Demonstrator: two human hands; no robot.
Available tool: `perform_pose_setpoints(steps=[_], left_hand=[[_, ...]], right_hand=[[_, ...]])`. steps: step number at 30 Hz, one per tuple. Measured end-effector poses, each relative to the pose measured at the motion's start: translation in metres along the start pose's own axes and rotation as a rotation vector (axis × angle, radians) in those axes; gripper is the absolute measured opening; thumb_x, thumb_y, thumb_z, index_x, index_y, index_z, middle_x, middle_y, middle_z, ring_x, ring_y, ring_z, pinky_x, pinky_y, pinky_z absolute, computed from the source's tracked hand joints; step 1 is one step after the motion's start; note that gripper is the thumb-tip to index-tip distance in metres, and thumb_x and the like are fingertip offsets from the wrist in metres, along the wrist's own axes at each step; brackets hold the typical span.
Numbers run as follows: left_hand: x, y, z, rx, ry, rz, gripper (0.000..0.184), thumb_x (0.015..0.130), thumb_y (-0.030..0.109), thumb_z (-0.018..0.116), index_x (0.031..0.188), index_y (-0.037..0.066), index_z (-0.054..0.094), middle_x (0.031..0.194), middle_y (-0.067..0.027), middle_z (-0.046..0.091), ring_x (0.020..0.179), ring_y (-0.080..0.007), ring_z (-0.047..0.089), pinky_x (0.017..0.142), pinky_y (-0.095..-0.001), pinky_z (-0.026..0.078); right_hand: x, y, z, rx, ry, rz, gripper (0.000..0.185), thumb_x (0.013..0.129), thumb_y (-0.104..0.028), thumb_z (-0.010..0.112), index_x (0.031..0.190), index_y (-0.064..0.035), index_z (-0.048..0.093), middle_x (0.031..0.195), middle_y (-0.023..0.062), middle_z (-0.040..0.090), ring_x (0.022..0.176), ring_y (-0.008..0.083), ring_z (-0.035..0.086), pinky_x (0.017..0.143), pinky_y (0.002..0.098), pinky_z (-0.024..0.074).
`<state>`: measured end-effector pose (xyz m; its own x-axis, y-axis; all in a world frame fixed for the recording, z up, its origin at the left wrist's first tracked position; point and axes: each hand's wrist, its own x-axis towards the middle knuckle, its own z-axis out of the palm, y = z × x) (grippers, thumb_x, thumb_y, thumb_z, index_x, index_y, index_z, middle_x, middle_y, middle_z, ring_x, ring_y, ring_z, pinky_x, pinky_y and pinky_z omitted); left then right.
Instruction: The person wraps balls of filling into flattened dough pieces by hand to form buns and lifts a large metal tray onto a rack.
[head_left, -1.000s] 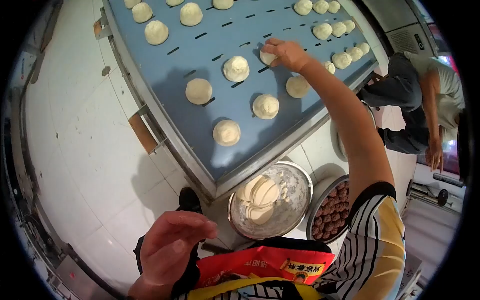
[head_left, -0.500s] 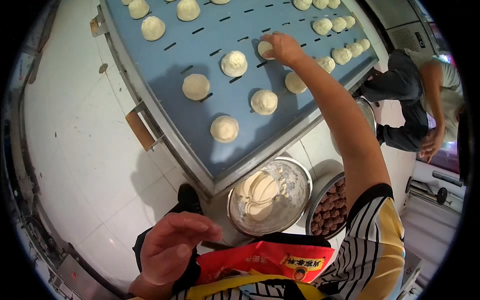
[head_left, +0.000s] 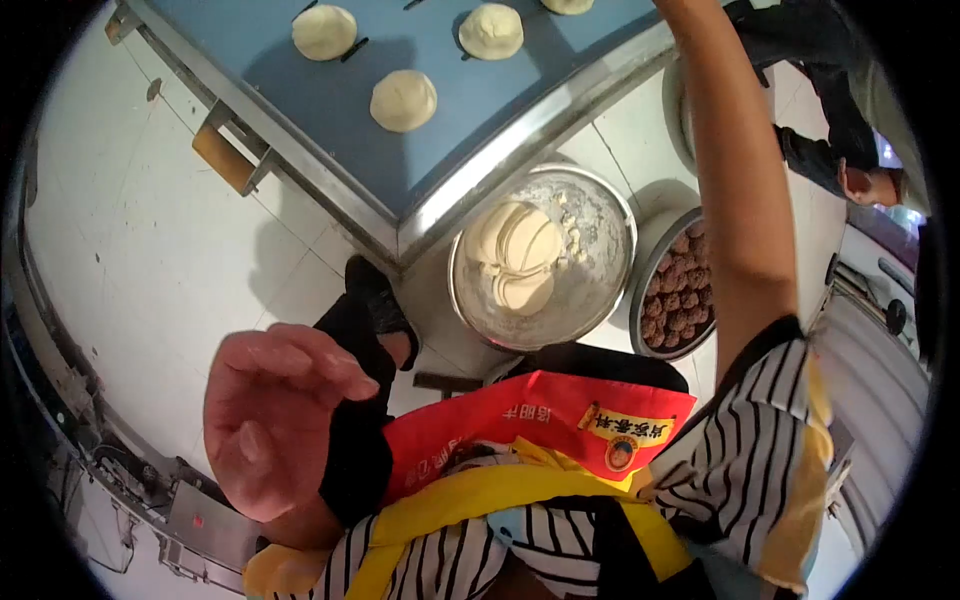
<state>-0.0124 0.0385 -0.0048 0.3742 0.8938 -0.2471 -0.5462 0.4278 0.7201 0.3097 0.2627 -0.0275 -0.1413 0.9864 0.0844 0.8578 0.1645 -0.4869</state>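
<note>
1. In the foreground, the worker's left hand [head_left: 280,420] hovers beside a dark trouser leg, palm toward the camera, released, its fingers loosely bent.
2. A red apron [head_left: 540,420] with yellow straps covers a striped shirt.
3. Past the apron, a steel bowl [head_left: 600,265] holds pale slabs of dough [head_left: 530,240] toward its left side, with small scraps and a whitish coating on its wall.
4. Just beside it, a second bowl [head_left: 637,305] is filled with brown balls [head_left: 683,295], partly hidden by the right forearm [head_left: 740,170].
5. A third container [head_left: 675,120] shows behind that forearm, its contents hidden.
6. Pale dough mounds [head_left: 404,101] sit apart on a metal-rimmed blue tabletop [head_left: 480,110]. The right hand lies beyond the frame's top edge; its grip cannot be told.
7. At far right is another person [head_left: 810,60] in dark trousers.
</note>
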Motion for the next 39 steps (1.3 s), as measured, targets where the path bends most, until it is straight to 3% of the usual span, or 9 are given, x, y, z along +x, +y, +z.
perform_pose_setpoints(steps=[4,6,7,8,12,16,22,31,39], left_hand=[[-0.012,0.000,0.000,0.025,0.051,0.001,0.042,0.090,0.030,0.058,0.113,-0.003,0.046,0.106,-0.0223,0.054,0.099,-0.0289,0.058,0.087,-0.0391,0.051],[-0.017,0.000,0.003,0.031,0.068,-0.014,0.042,0.089,0.029,0.059,0.113,-0.003,0.046,0.105,-0.0216,0.053,0.096,-0.0281,0.057,0.086,-0.0391,0.050],[-0.020,0.000,0.005,0.034,0.079,-0.027,0.042,0.089,0.029,0.060,0.113,-0.003,0.046,0.105,-0.0212,0.053,0.095,-0.0277,0.057,0.085,-0.0391,0.050],[-0.023,0.000,0.007,0.034,0.085,-0.027,0.043,0.088,0.029,0.061,0.113,-0.003,0.046,0.105,-0.0210,0.053,0.094,-0.0275,0.057,0.084,-0.0391,0.050],[-0.032,-0.006,0.013,0.045,0.086,0.015,0.045,0.087,0.027,0.062,0.114,-0.004,0.045,0.103,-0.0197,0.053,0.089,-0.0273,0.054,0.082,-0.0397,0.046],[-0.038,-0.005,0.013,0.028,0.007,-0.024,0.042,0.091,0.025,0.057,0.119,-0.003,0.043,0.106,-0.0171,0.049,0.092,-0.0244,0.049,0.084,-0.0384,0.040],[-0.043,-0.004,0.013,0.048,-0.019,-0.059,0.042,0.091,0.024,0.057,0.121,-0.003,0.043,0.111,-0.0175,0.050,0.096,-0.0238,0.048,0.087,-0.0382,0.039],[-0.044,-0.003,0.001,0.039,-0.232,-0.061,0.041,0.097,0.024,0.046,0.128,-0.002,0.040,0.121,-0.0164,0.044,0.106,-0.0239,0.045,0.095,-0.0385,0.038],[-0.045,-0.002,0.002,0.069,-0.205,-0.050,0.042,0.096,0.023,0.046,0.129,-0.002,0.039,0.120,-0.0159,0.044,0.106,-0.0240,0.045,0.098,-0.0398,0.038]], right_hand=[[-0.143,0.066,0.045,0.338,-0.034,0.548,0.026,0.082,-0.024,0.066,0.104,-0.0094,0.066,0.099,0.0143,0.067,0.088,0.0201,0.066,0.077,0.0363,0.0505],[-0.226,0.100,0.114,0.261,-0.255,0.591,0.021,0.085,-0.020,0.063,0.099,-0.0062,0.068,0.093,0.0143,0.068,0.082,0.0231,0.066,0.074,0.0358,0.0510],[-0.275,0.126,0.153,0.196,-0.293,0.398,0.021,0.084,-0.018,0.062,0.101,-0.0070,0.068,0.093,0.0139,0.068,0.082,0.0271,0.066,0.075,0.0363,0.0512],[-0.301,0.119,0.166,0.152,-0.524,0.427,0.031,0.083,-0.021,0.064,0.110,-0.0070,0.064,0.102,0.0158,0.066,0.093,0.0302,0.064,0.082,0.0379,0.0494],[-0.392,0.113,0.220,-0.003,-0.634,0.609,0.045,0.082,-0.027,0.066,0.118,-0.0021,0.057,0.118,0.0162,0.059,0.108,0.0288,0.058,0.093,0.0384,0.0446],[-0.469,0.109,0.279,0.071,-0.409,0.828,0.051,0.082,-0.024,0.063,0.129,-0.0095,0.048,0.129,0.0126,0.052,0.119,0.0302,0.048,0.098,0.0409,0.0392],[-0.471,0.072,0.265,-0.165,-0.287,0.694,0.062,0.074,-0.019,0.074,0.130,-0.0170,0.047,0.128,0.0086,0.050,0.121,0.0277,0.044,0.102,0.0470,0.0330],[-0.466,0.038,0.252,-0.290,-0.269,0.276,0.047,0.077,-0.007,0.059,0.123,-0.0163,0.052,0.129,0.0071,0.046,0.123,0.0276,0.040,0.103,0.0546,0.0279],[-0.482,0.049,0.257,-0.371,-0.256,0.176,0.036,0.078,-0.009,0.057,0.113,-0.0141,0.055,0.122,0.0089,0.049,0.117,0.0273,0.044,0.102,0.0540,0.0303]])
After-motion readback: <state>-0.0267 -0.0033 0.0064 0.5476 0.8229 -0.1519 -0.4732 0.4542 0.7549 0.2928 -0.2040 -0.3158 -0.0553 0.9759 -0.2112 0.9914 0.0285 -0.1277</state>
